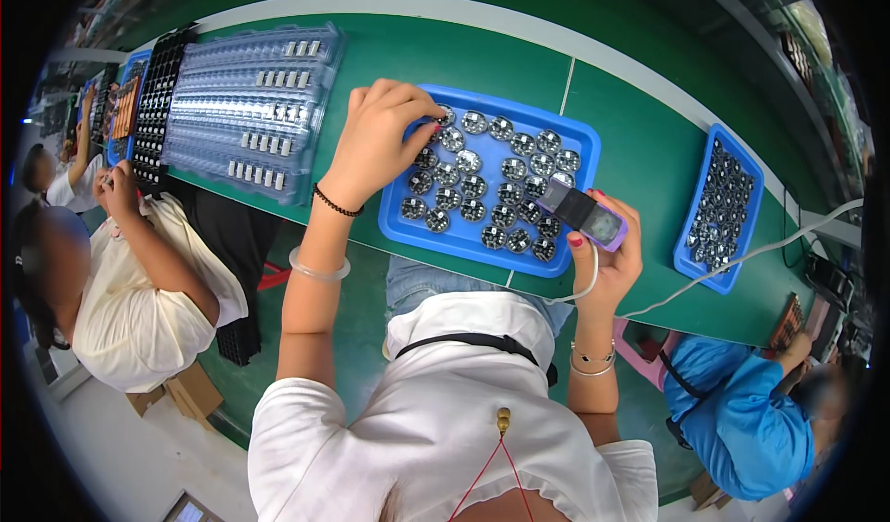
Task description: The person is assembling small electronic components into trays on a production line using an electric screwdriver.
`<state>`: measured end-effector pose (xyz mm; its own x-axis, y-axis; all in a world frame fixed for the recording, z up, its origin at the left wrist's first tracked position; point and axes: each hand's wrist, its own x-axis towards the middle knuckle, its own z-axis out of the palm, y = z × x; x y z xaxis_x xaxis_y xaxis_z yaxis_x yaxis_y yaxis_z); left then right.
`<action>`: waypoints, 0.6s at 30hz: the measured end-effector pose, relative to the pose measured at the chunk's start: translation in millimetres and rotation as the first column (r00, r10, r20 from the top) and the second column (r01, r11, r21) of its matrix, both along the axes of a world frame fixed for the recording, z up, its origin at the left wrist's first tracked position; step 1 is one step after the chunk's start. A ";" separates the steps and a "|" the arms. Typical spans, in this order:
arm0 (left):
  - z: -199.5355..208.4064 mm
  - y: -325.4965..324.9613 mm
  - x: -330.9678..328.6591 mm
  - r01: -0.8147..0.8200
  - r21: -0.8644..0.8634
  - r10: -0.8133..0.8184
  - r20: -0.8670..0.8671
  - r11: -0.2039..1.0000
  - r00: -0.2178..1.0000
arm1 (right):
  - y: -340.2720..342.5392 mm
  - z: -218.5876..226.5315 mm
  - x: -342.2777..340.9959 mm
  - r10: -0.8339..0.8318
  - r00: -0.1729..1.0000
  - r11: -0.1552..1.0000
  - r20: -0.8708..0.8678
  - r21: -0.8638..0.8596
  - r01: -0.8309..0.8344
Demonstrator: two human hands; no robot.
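Discs (472, 187) round, dark, shiny, white-marked, in blue tray (464, 237). Left grip (385, 131) at corner disc (446, 116); whether pinching, I can't tell. Right grip (614, 267) clasped around purple gadget (582, 212).

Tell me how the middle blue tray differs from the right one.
The middle tray holds round, shiny parts spread out with bare blue showing between; the right tray is densely packed. The middle tray's long sides run across the person's front; the right tray's point away from the person. The left hand reaches into the middle tray; no hand is at the right tray. Both are blue, rimmed and on the green table.
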<state>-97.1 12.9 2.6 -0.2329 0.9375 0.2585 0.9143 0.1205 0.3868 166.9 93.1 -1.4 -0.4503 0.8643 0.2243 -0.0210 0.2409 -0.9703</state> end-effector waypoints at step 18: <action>41.6 0.9 76.7 0.296 0.273 -0.276 -0.110 0.915 0.955 | 2.3 9.2 -11.2 0.110 0.989 0.966 0.098 0.224 -0.130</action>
<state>-20.3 13.8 44.2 0.0618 0.8468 0.5284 0.9184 -0.2555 0.3021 155.7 95.4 7.8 -0.5732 0.7328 0.3667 0.0164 0.4577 -0.8890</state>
